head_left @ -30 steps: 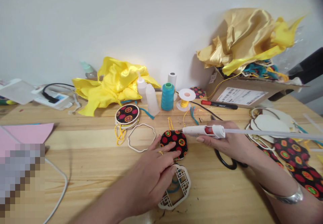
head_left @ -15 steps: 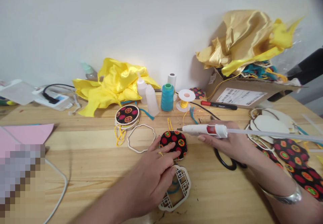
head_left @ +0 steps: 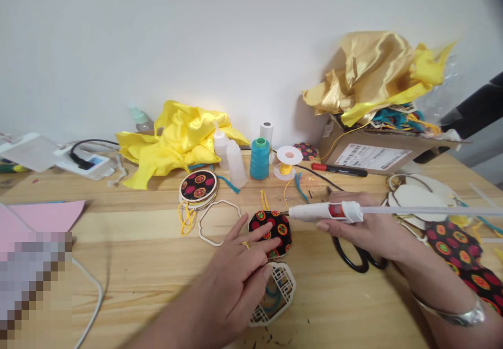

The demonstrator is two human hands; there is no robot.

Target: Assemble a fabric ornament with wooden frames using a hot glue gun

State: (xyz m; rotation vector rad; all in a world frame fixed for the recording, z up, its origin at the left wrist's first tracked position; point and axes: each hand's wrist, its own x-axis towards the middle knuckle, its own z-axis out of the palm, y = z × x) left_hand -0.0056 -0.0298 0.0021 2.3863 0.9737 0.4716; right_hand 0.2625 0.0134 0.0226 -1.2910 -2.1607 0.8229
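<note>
two hands are at work over your wooden table [head_left: 157,275]. your left hand [head_left: 238,273] grasps nothing: its fingers are spread, the tips resting on the dark patterned fabric piece [head_left: 282,229], which lies flat on the tabletop in front of you. your right hand [head_left: 359,226] is wrapped around a white glue gun [head_left: 314,211], its nozzle aimed left at the piece's upper right edge; whether it touches there, i cannot tell. a translucent glue stick [head_left: 432,211] runs out of its back end.

just below the piece, your left hand partly covers a lattice frame [head_left: 286,276]. a plain outline frame [head_left: 200,224] lies left of the piece, and black-handled scissors [head_left: 349,262] lie partly under your right hand. behind the piece stand a teal thread cone [head_left: 260,161], a spool of yellow thread [head_left: 286,170] and two squeeze bottles [head_left: 236,166].
</note>
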